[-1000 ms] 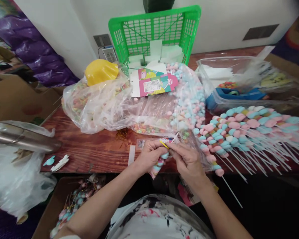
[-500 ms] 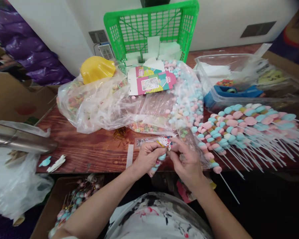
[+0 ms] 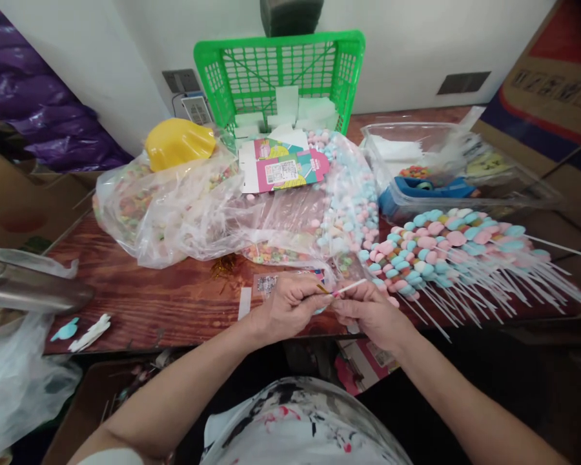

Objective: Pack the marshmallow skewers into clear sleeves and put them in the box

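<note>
L hand [image 3: 288, 307] + R hand [image 3: 375, 320] pinching white stick [image 3: 352, 286] nr desk [image 3: 174, 303] front edge; twd back edge, green basket [image 3: 279, 41] w/ white cards [image 3: 286, 102], clear tub [image 3: 465, 205] w/ blue dispenser [image 3: 440, 192].

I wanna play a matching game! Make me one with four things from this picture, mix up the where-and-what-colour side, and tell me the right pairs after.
1. White stick
2. Basket
3. Metal flask
4. Pile of candy sticks

A. Silvery, at the picture's left edge
B. Pink and blue, on the table's right side
C. Poking up by the left hand and right hand
D. Green, at the back by the wall

Right pairs: 1-C, 2-D, 3-A, 4-B
</note>
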`<state>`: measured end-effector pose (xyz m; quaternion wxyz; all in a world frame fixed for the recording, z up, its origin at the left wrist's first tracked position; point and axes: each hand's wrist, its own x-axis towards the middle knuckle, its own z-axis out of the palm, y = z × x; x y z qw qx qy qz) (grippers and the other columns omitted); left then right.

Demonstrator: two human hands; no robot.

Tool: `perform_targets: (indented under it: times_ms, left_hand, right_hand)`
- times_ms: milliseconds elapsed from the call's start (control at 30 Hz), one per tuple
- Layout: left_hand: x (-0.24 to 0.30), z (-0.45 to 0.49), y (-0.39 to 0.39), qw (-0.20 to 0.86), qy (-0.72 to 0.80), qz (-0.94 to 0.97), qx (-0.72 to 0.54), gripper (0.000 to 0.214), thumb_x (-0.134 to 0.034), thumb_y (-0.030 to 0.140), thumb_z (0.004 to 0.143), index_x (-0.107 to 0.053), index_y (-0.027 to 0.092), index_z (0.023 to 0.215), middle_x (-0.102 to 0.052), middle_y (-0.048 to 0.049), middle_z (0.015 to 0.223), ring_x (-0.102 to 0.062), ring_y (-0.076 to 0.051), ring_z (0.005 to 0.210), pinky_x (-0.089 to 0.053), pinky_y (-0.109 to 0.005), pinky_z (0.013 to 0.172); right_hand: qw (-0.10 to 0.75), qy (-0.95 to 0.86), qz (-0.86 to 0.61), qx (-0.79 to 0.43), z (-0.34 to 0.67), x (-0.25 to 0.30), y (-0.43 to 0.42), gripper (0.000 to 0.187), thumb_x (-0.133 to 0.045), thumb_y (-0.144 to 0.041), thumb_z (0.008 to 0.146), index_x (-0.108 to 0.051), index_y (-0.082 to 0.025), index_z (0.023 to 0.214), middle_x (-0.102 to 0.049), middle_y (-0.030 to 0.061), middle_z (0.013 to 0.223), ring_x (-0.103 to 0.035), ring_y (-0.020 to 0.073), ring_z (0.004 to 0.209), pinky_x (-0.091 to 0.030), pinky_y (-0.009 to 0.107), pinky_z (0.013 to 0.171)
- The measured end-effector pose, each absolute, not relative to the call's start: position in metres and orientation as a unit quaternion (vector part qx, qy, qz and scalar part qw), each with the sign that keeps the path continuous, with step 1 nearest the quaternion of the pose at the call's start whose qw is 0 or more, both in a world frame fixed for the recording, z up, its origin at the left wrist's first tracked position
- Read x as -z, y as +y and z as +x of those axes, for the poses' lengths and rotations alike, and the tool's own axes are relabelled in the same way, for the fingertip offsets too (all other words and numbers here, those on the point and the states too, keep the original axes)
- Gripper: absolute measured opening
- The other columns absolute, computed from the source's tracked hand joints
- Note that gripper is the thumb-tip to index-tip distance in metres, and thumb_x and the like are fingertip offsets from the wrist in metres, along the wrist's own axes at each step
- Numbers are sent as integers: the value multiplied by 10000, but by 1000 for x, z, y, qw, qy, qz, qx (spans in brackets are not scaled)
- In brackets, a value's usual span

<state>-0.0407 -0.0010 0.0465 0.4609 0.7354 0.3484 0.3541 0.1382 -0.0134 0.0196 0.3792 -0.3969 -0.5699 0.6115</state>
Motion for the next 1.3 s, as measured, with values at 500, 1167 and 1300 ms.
perform_targets:
  times_ms: [500, 1167, 1300]
  left_hand:
    - [-69, -40, 9, 703, 345, 610, -122, 106, -740, 221, 649, -687, 132, 670, -626, 12, 568, -549, -94, 498, -458, -198, 506]
    - [-65, -36, 2, 898, 116, 419, 65, 530, -853, 65, 450, -509, 197, 831, -630, 75, 606, -673, -196, 566, -534, -283, 498]
    - [-66, -36, 4, 868, 125, 476, 63, 584, -859, 77, 441, -468, 210, 854, -657, 55, 631, -646, -170, 553, -520, -270, 507]
  right_hand:
    - [363, -921, -90, 106, 169, -49, -18, 163, -467, -71, 835, -617, -133, 815, -619, 89, 732, -522, 183, 678, -456, 361, 613]
    - [339, -939, 4, 57, 144, -69, -44, 136, -557, -188, 805, -684, -209, 759, -677, 48, 786, -604, 183, 733, -498, 359, 621]
    - [373, -926, -17, 45, 140, -64, -51, 193, -512, -138, 824, -689, -155, 748, -644, 56, 700, -576, 170, 670, -472, 350, 633]
